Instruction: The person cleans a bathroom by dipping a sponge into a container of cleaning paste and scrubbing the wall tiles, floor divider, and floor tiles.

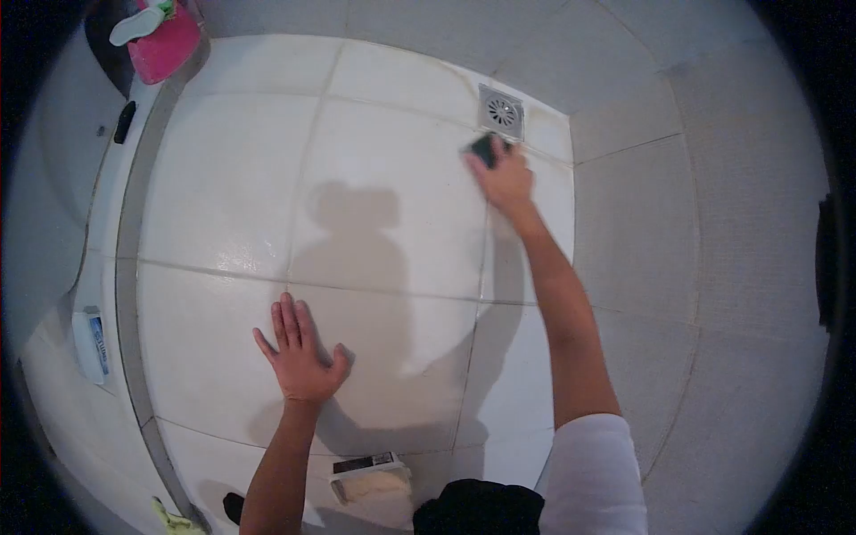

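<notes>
My right hand [508, 183] grips a dark green scouring pad [488, 149] and presses it against the white tiled floor [392, 192]. Just beyond the pad is a square metal floor drain [502, 113] with a round slotted grate. My left hand [305, 357] lies flat on the tiles with its fingers spread, holding nothing. Below it, near my body, a small white box [370, 477] with a black label shows a cream-coloured side. My right hand is slightly blurred.
A raised ledge [127, 232] runs down the left side. On it are a pink container [165, 45], a small black object [126, 122] and a white bottle with a blue label [91, 343]. A yellow-green cloth [176, 517] lies bottom left. Grey tiled walls [637, 214] stand at the right and back.
</notes>
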{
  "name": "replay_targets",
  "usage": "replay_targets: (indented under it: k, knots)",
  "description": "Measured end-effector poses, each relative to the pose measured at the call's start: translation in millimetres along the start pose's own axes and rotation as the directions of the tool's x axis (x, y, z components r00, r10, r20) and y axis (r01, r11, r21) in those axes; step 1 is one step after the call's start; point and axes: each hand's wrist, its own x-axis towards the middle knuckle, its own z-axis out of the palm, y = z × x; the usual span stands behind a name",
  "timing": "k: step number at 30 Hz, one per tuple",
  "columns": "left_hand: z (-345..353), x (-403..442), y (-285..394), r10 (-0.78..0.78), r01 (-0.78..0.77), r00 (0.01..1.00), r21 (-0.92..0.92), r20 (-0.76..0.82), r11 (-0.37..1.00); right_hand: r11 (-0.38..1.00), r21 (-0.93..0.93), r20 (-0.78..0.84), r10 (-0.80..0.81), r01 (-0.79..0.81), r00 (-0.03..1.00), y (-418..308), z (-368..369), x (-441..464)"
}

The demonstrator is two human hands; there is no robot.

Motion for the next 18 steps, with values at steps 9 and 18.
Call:
replay_targets:
  k: [9,18]
  knots:
    - [-3,2,2,-0.031,0.031,0.999,-0.017,0.03,0.999,0.996,-0.075,0.042,-0.042,0.045,0.998,6,-3,-34]
    - [-4,4,3,-0.019,0.02,0.999,-0.027,0.04,0.999,0.959,0.131,-0.083,-0.241,0.251,0.967,-16,42,91]
